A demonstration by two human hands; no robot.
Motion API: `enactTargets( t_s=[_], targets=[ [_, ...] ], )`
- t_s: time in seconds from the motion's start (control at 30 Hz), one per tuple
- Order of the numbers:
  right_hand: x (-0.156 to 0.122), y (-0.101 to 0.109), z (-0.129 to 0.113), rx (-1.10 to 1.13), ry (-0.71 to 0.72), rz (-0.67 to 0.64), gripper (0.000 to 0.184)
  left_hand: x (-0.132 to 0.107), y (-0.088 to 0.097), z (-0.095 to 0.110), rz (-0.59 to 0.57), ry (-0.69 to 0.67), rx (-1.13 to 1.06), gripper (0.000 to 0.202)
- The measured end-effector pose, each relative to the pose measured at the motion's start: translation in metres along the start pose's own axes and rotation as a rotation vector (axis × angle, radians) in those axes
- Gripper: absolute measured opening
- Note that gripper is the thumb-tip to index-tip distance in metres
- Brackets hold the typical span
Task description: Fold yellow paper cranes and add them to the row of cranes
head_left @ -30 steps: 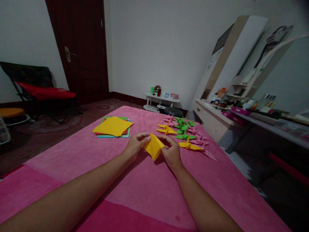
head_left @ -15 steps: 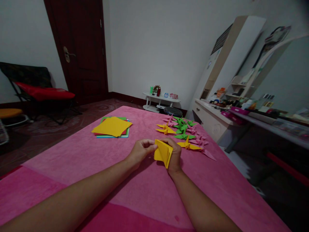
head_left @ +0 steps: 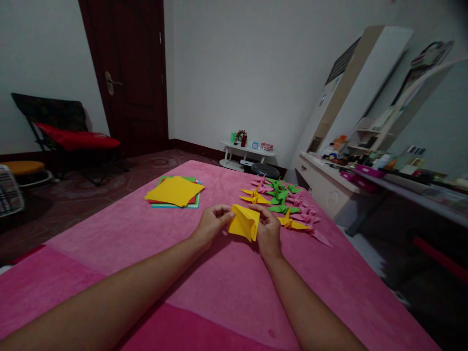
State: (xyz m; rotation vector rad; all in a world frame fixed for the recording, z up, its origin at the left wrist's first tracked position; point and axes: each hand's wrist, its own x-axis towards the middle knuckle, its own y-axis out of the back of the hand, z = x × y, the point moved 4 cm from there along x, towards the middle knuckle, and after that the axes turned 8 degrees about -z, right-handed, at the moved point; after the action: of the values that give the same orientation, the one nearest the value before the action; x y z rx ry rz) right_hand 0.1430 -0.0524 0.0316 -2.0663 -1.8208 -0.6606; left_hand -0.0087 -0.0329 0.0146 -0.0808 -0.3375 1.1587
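A partly folded square of yellow origami paper is held up between both hands, its layers parted at the lower right. My left hand pinches its left edge, thumb in front. On the right edge, my right hand grips it, with the fingers partly hidden behind the paper. Just beyond my right hand lie folded paper cranes: a yellow crane, another yellow crane, several green cranes and several pink cranes. To the left sits a stack of coloured paper sheets, yellow on top.
A pink cloth covers the table surface under my arms. On the right stands a dressing table crowded with small items. A low white shelf is against the far wall, and a folding chair stands at left.
The folded yellow paper has turned flatter toward me, and its front layer has opened out. My right hand has shifted to its right edge. The view has swung slightly left.
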Motion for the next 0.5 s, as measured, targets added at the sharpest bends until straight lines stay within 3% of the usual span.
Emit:
enactTargets(
  t_s=[0.3, 0.5],
  targets=[
    [-0.001, -0.007, -0.012, -0.136, 0.087, -0.094, 0.026, 0.0, -0.003, 0.006, 0.005, -0.037, -0.098, 0.028],
    [-0.005, -0.008, -0.012, 0.023, -0.005, -0.122, 0.027, 0.001, 0.003, 0.01, 0.115, -0.033, -0.081, 0.032]
  ],
)
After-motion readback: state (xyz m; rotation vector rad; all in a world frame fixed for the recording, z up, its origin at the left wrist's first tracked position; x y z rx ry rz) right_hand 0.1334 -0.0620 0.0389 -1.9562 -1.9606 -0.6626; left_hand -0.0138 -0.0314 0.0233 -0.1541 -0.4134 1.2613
